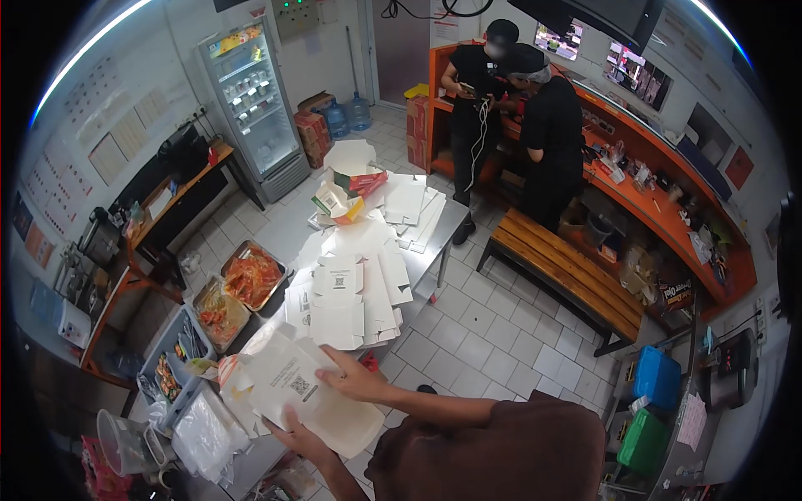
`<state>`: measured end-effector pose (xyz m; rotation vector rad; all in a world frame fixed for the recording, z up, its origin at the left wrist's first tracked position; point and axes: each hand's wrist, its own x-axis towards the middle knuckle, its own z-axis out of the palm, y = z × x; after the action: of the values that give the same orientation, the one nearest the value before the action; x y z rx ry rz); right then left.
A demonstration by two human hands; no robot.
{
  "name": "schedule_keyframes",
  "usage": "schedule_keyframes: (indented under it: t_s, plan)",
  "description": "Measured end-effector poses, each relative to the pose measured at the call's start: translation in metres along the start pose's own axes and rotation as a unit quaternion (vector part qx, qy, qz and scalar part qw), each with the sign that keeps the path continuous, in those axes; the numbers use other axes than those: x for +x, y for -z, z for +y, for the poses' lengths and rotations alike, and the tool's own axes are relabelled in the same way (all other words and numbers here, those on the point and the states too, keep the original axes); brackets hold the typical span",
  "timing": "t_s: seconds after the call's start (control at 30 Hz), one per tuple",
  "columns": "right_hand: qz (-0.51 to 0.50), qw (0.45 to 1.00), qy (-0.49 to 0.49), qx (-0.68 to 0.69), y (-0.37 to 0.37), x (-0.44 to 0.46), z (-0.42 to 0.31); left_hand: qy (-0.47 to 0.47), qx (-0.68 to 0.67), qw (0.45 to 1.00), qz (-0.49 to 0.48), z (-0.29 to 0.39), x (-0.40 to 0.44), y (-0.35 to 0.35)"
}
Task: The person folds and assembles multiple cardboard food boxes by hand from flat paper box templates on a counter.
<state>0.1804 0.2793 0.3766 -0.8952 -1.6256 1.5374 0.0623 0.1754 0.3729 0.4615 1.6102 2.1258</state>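
Note:
A flat, partly folded white cardboard food box (288,371) with printed text and a QR code is held over the near end of the table. My right hand (352,377) grips its right side, and some fingers are hidden by the card. At the lower edge, my left hand (299,436) pinches the same box with its thumb on top. Just beyond lies a spread pile of flat white cardboard boxes (338,313). Farther along the metal table (288,225) are a folded red, yellow and green printed carton (338,204) and more white card sheets (405,200).
Left of the boxes sit a tray of orange-red food (255,277), a bagged food tray (219,311), a grey-blue bin of packets (175,355) and clear plastic bags (209,430). A wooden bench (568,280) stands right; two people in black stand behind it.

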Motion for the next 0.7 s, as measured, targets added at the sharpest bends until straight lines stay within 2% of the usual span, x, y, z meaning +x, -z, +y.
schedule_keyframes:
  t_s: [0.03,0.13,0.23,0.33,0.43,0.5,0.57,0.63,0.67,0.7]
  plan:
    - [-0.024,0.997,0.034,0.064,0.001,0.008,0.012,0.005,-0.025,1.0,-0.014,0.01,0.001,0.0]
    - [-0.079,0.994,0.033,0.066,0.016,0.015,0.011,-0.024,-0.012,0.999,-0.041,0.006,0.016,0.015]
    - [0.019,0.995,0.073,0.07,0.011,0.018,0.008,-0.018,-0.013,0.995,-0.099,0.013,0.013,0.012]
    - [0.008,0.992,0.105,0.071,0.015,0.023,0.009,-0.024,-0.032,0.989,-0.144,0.004,0.013,0.019]
    - [-0.035,0.997,0.058,0.045,0.025,0.027,0.01,-0.043,-0.051,0.964,-0.256,-0.006,0.012,0.033]
    - [-0.077,0.993,0.085,0.026,0.032,0.024,0.002,0.049,-0.227,0.9,-0.369,-0.007,0.017,0.044]
    - [-0.146,0.984,0.105,-0.012,0.034,0.02,-0.015,0.114,-0.278,0.862,-0.408,-0.004,0.018,0.048]
    - [-0.238,0.962,0.115,-0.065,0.037,0.014,-0.036,0.136,-0.073,0.908,-0.39,-0.011,0.029,0.058]
    - [-0.252,0.957,0.11,-0.088,0.036,0.015,-0.044,0.146,0.031,0.915,-0.374,-0.016,0.033,0.064]
    - [-0.266,0.952,0.102,-0.111,0.035,0.014,-0.051,0.131,-0.052,0.925,-0.352,-0.004,0.021,0.044]
